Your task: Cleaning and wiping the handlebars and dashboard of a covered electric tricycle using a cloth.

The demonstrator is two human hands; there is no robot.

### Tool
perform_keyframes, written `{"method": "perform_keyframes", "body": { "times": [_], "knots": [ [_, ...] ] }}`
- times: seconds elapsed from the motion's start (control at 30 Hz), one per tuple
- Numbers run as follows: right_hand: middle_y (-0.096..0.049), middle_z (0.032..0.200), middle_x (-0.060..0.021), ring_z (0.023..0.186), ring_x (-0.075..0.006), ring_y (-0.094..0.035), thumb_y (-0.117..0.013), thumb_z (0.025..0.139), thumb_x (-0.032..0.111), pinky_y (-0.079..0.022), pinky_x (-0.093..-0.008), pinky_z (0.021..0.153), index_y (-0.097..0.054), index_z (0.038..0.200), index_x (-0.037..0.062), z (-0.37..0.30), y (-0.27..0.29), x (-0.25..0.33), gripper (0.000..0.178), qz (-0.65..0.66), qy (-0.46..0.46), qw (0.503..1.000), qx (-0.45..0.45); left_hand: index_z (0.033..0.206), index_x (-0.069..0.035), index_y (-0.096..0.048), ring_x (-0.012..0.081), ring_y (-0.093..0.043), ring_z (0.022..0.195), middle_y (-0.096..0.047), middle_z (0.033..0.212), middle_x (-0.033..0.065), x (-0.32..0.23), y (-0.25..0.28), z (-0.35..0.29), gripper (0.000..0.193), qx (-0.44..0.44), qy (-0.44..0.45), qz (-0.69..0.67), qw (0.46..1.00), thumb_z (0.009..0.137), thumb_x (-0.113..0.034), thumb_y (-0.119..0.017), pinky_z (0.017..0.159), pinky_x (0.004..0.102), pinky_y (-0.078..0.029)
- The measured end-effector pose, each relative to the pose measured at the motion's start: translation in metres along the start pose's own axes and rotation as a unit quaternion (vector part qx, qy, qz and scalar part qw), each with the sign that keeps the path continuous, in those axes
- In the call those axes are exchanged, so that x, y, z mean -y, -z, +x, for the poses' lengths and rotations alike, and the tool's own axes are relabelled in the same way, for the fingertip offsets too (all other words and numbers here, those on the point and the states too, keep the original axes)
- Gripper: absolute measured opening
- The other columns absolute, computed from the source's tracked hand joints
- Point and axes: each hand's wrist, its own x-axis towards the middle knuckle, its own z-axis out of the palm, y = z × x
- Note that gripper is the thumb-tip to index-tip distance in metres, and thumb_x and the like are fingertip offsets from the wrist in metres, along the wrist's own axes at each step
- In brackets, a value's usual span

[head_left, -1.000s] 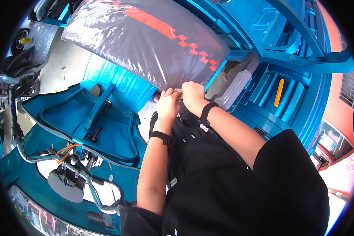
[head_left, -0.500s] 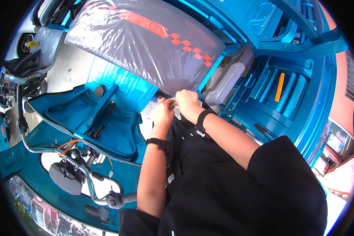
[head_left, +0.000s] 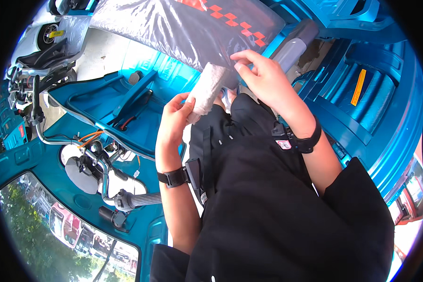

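My left hand (head_left: 176,115) grips the lower end of a whitish, rough-textured folded cloth (head_left: 207,91) between thumb and fingers. The cloth stands slantwise, its far end reaching up toward the seat. To its right, my right hand (head_left: 261,73) is raised apart from it, thumb and forefinger parted with nothing seen between them. Behind the hands lies a dark grey seat (head_left: 183,33) under clear plastic film, with a red checkered stripe.
On the left are a blue footwell panel (head_left: 108,101), a handlebar with a grey grip (head_left: 145,199) and loose orange wires (head_left: 90,137). A windshield (head_left: 70,230) curves at lower left. A blue panel with a yellow label (head_left: 358,87) stands at right.
The hands were together low by the seat's edge. Now the cloth shows lengthwise in my left hand, and my right hand has come away up and to the right. The view has shifted.
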Motion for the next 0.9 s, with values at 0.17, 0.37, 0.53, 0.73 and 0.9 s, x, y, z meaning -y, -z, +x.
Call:
{"method": "perform_keyframes", "body": {
  "times": [0.17,0.37,0.53,0.73,0.9],
  "knots": [
    [-0.065,0.131,-0.0081,0.085,-0.0102,-0.062,-0.063,0.102,0.019,-0.051,-0.0282,0.078,-0.053,0.149,0.0064,-0.018,0.007,-0.015,0.05,0.146,-0.071,0.983,0.088,0.139,0.0,-0.055,0.0116,-0.071,0.086,-0.074,0.109,0.0081,-0.002,-0.02,-0.028,0.034,0.068,0.012,-0.303,0.951,0.108,-0.013,-0.052,0.061,0.0193,-0.056],
    [-0.058,0.144,-0.0151,0.104,-0.0135,-0.064,-0.067,0.1,0.022,-0.052,-0.0314,0.082,-0.04,0.157,0.0014,-0.018,-0.002,-0.005,0.066,0.389,-0.022,0.904,0.173,0.146,0.001,-0.048,0.0137,-0.072,0.081,-0.071,0.114,0.0135,0.011,-0.021,-0.037,0.043,0.169,0.012,-0.443,0.88,0.105,-0.011,-0.056,0.056,0.0206,-0.057],
    [-0.07,0.107,-0.0025,0.096,-0.0076,-0.063,-0.068,0.101,0.02,-0.052,-0.0253,0.066,-0.062,0.134,0.0017,-0.011,-0.006,0.008,0.038,0.382,0.01,0.907,0.179,0.146,0.001,-0.048,0.0225,-0.073,0.106,-0.067,0.129,0.0184,-0.016,-0.03,-0.055,0.048,0.163,-0.023,-0.368,0.915,0.104,-0.018,-0.06,0.079,0.033,-0.064],
    [-0.07,0.096,-0.0012,0.073,-0.0059,-0.063,-0.066,0.1,0.017,-0.046,-0.0245,0.046,-0.068,0.124,-0.0004,-0.011,-0.009,0.015,0.03,0.368,-0.013,0.915,0.167,0.151,-0.001,-0.048,0.0277,-0.064,0.128,-0.063,0.143,0.0141,-0.016,-0.025,-0.06,0.062,0.082,-0.081,-0.416,0.902,0.11,-0.048,-0.045,0.11,0.0444,-0.05],
    [-0.07,0.089,-0.0012,0.067,-0.0069,-0.064,-0.065,0.1,0.016,-0.047,-0.0244,0.045,-0.069,0.118,-0.0011,-0.008,-0.004,0.025,0.025,0.362,-0.014,0.915,0.176,0.144,0.001,-0.053,0.0216,-0.067,0.121,-0.067,0.134,0.0127,-0.027,-0.015,-0.067,0.063,0.091,-0.165,-0.293,0.937,0.093,-0.027,-0.078,0.107,0.0379,-0.05]
  ]
}}
